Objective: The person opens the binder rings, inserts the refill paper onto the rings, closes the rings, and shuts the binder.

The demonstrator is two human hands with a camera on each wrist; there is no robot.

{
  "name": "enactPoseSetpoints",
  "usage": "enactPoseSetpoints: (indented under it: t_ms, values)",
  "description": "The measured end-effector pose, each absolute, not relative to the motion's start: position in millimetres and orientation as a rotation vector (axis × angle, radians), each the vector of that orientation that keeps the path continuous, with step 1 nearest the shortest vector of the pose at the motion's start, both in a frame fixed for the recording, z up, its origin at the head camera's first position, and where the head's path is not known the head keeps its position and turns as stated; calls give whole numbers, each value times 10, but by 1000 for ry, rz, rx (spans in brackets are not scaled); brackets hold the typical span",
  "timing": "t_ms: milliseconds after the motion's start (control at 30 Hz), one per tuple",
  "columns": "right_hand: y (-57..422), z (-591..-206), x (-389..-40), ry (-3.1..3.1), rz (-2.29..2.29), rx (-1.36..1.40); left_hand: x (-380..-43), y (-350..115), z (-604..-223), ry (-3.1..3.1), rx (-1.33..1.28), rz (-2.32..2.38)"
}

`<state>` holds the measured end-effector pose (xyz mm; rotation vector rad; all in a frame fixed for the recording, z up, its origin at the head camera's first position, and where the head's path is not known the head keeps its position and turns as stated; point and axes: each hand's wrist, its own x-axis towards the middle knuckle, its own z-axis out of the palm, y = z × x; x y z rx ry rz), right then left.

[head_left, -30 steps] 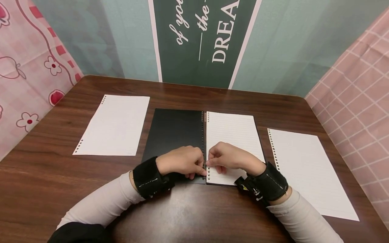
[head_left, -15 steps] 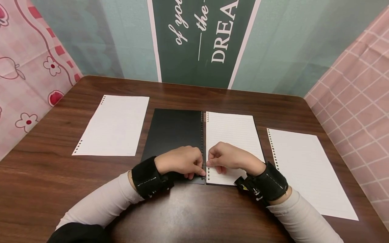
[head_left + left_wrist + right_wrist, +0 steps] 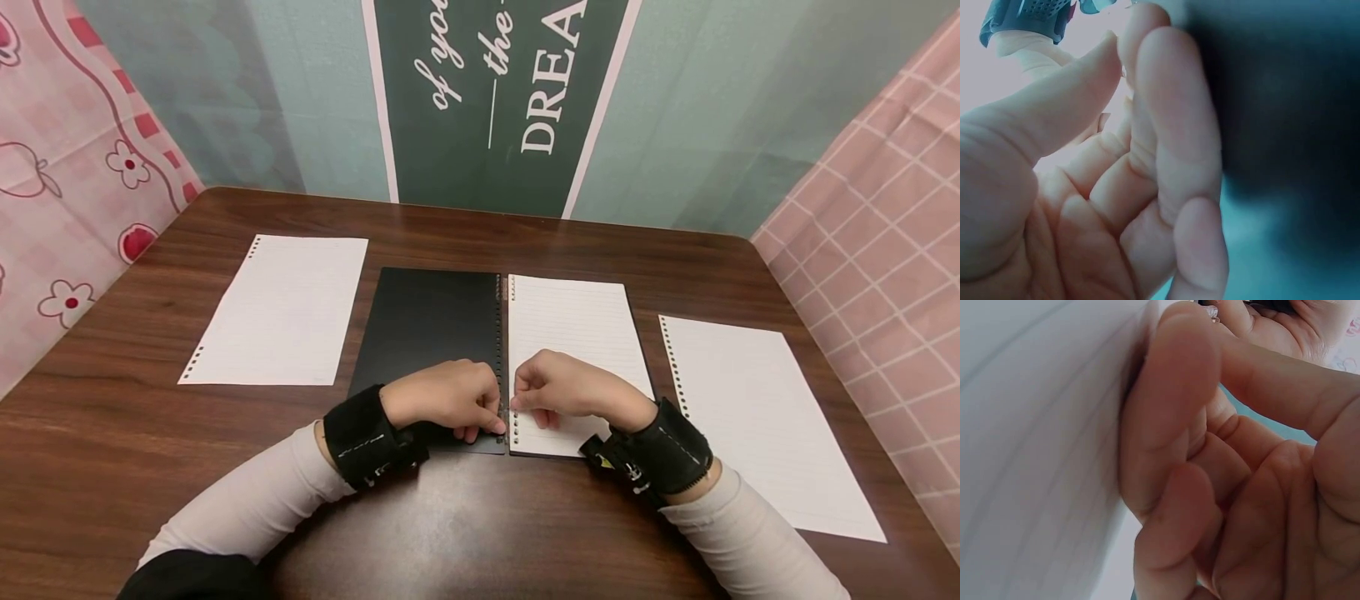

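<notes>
1. While the backdrop point(image 3: 322, 100) rises past the top edge, cutting off its sideways white lettering, the table point(image 3: 457, 529) runs out of your head view at the bottom.
2. The notebook point(image 3: 435, 312) lies open in the middle of the table, black cover to your left, lined page point(image 3: 573, 321) to your right; your hands hide parts of both near their lower ends.
3. Two loose punched sheets flank it, apart from it: the left sheet point(image 3: 277, 312) is whole to see, with faint print you can't read, and the right sheet point(image 3: 757, 417) is partly covered by your right arm.
4. Your left hand point(image 3: 452, 396) pinches at the binding with curled thumb and forefinger; its wrist view blurs dark beside the fingers.
5. Your right hand point(image 3: 562, 385) sits over the lined page, thumb and forefinger likewise pinching at the binding, slightly farther from you.
6. The binding point(image 3: 505, 292) runs between cover and page; the exact bit between each pair of fingertips is hidden, with only clear glints beside them in the wrist views.
</notes>
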<state>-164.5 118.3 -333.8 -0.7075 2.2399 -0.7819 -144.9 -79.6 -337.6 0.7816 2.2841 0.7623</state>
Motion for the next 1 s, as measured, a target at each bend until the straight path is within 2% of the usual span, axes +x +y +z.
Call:
enactPoseSetpoints:
  t_ms: [1000]
  values:
    - [1212,-3337,-1651,2235,-775,-696,-1480,-813,-3369,2255,761,736]
